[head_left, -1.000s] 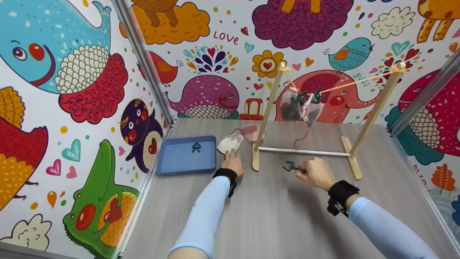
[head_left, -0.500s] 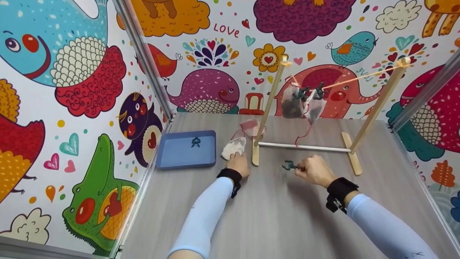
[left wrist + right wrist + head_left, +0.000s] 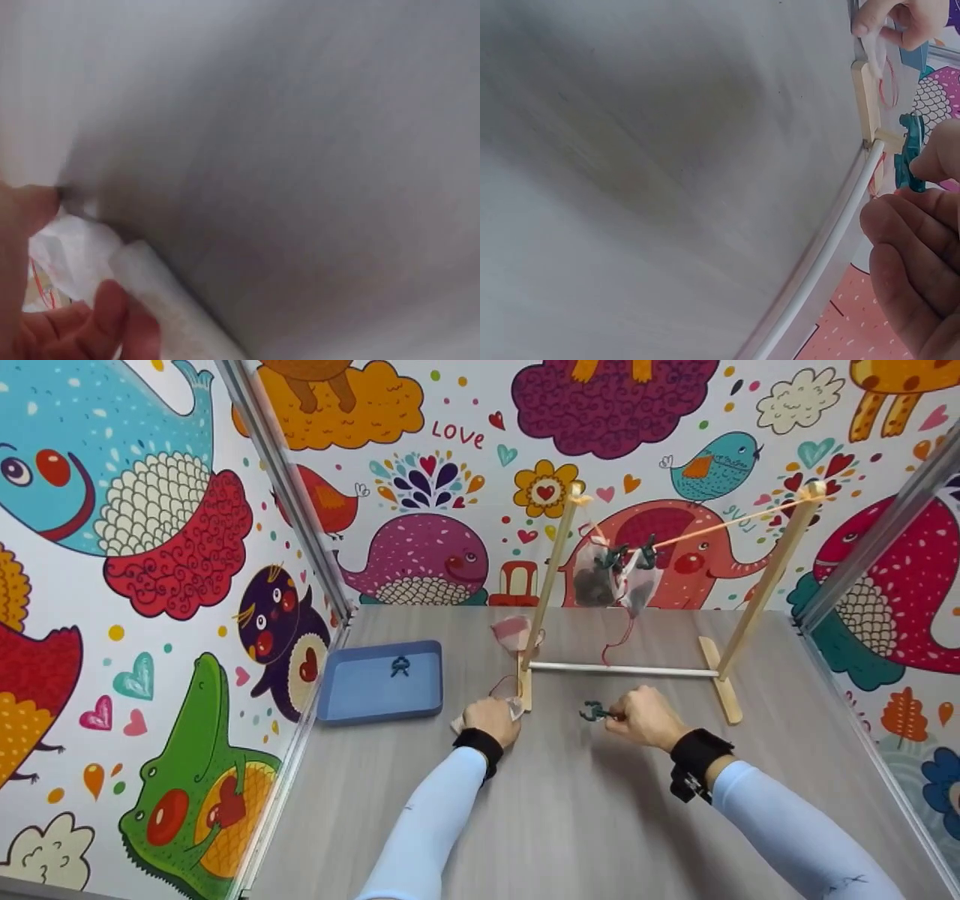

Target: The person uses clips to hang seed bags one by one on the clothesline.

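Note:
My left hand (image 3: 491, 720) holds a small white drawstring pouch (image 3: 161, 292) low over the table, left of the wooden stand's foot. In the head view the hand covers most of that pouch; its red string (image 3: 504, 685) shows beyond the knuckles. The left wrist view has the thumb and fingers on either side of the cloth. My right hand (image 3: 646, 718) pinches a dark green clothespin (image 3: 910, 154) between thumb and forefinger, in front of the stand's white crossbar (image 3: 622, 669).
Two filled pouches (image 3: 594, 581) hang by green clothespins from an orange cord (image 3: 735, 521) on the wooden stand (image 3: 765, 585). A pink-and-white pouch (image 3: 512, 632) lies behind the stand's left foot. At left, a blue tray (image 3: 379, 716) contains a green clothespin (image 3: 400, 666). Printed walls enclose the table.
My left hand has gone from touching the white pouch to gripping it, drawing it toward me and away from the pink one. The right hand stays about where it was, clothespin still pinched.

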A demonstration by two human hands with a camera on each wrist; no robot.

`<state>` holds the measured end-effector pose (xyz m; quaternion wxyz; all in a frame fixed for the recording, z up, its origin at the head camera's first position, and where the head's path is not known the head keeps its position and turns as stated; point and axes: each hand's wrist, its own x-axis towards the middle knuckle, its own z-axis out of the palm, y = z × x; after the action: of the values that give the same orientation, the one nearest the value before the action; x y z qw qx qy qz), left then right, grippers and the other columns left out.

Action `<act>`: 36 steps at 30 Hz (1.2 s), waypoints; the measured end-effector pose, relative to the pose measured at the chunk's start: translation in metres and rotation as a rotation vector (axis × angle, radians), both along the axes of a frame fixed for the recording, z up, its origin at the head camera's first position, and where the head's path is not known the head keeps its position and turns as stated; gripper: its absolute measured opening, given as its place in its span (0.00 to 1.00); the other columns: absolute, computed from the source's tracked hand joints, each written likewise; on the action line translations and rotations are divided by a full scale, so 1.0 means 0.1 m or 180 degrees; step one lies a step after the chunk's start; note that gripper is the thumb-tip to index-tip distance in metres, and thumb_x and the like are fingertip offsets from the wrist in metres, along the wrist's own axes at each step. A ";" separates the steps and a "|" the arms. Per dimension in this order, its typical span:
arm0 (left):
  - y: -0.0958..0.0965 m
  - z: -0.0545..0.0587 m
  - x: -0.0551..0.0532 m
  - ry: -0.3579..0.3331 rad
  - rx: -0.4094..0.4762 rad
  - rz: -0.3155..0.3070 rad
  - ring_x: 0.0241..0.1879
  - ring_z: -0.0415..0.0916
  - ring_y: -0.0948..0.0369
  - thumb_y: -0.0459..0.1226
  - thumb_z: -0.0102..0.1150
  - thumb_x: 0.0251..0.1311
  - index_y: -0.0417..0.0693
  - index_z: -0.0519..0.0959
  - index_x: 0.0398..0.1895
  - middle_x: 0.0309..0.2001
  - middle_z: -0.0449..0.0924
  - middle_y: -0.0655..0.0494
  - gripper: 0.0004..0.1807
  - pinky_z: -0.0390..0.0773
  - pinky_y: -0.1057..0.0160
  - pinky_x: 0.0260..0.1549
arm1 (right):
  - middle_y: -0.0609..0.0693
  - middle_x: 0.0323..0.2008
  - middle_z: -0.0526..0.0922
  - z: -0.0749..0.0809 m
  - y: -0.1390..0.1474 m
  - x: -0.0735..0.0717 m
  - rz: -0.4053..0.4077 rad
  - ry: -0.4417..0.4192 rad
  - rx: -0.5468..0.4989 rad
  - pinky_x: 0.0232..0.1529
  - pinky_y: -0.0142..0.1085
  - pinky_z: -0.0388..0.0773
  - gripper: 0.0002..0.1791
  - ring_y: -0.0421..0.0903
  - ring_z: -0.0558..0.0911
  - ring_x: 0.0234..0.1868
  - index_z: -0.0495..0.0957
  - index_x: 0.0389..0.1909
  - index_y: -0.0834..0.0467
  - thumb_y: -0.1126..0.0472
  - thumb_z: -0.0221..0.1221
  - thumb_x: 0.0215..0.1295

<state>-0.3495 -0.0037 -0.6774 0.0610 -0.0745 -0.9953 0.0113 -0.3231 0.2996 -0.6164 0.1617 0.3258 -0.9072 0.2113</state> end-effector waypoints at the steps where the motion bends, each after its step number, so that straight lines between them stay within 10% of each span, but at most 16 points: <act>1: 0.02 0.01 0.00 0.0017 -0.0062 -0.0038 0.32 0.91 0.54 0.55 0.71 0.65 0.51 0.90 0.33 0.32 0.93 0.53 0.17 0.87 0.50 0.26 | 0.31 0.15 0.60 0.00 0.01 0.01 -0.0035 -0.0018 -0.0001 0.24 0.22 0.47 0.25 0.25 0.54 0.19 0.67 0.09 0.48 0.70 0.72 0.48; 7: 0.04 0.11 -0.01 -0.0277 -0.0473 0.0013 0.27 0.87 0.58 0.51 0.68 0.70 0.53 0.91 0.31 0.33 0.92 0.55 0.15 0.84 0.52 0.21 | 0.31 0.15 0.63 0.02 0.03 0.02 -0.0114 -0.0286 0.0036 0.23 0.21 0.48 0.21 0.24 0.56 0.18 0.71 0.10 0.49 0.69 0.71 0.52; 17: -0.03 0.38 0.03 -0.0390 -0.0193 0.0022 0.31 0.90 0.56 0.45 0.70 0.63 0.51 0.92 0.29 0.33 0.94 0.52 0.10 0.89 0.52 0.25 | 0.31 0.15 0.62 0.02 0.17 -0.01 -0.0242 -0.0387 0.0051 0.21 0.23 0.48 0.20 0.25 0.56 0.17 0.73 0.11 0.49 0.68 0.71 0.52; 25: 0.21 1.08 0.16 0.0053 0.0298 -0.0598 0.23 0.85 0.55 0.45 0.60 0.78 0.51 0.84 0.23 0.24 0.86 0.53 0.21 0.82 0.53 0.21 | 0.31 0.14 0.61 0.01 0.25 0.00 -0.0355 -0.0471 0.0109 0.21 0.25 0.46 0.21 0.25 0.54 0.17 0.71 0.10 0.47 0.67 0.71 0.52; 36: 0.96 2.20 0.33 -0.0151 0.0724 -0.1397 0.23 0.75 0.60 0.49 0.62 0.76 0.58 0.68 0.17 0.21 0.71 0.60 0.25 0.79 0.55 0.22 | 0.34 0.12 0.63 -0.01 0.48 0.03 -0.0599 -0.0405 0.0273 0.21 0.30 0.49 0.20 0.33 0.59 0.16 0.71 0.09 0.50 0.62 0.72 0.50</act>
<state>-0.3165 0.0918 -0.4570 0.0466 -0.2818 -0.9513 -0.1160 -0.3199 0.3480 -0.6171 0.1087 0.2318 -0.9504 0.1765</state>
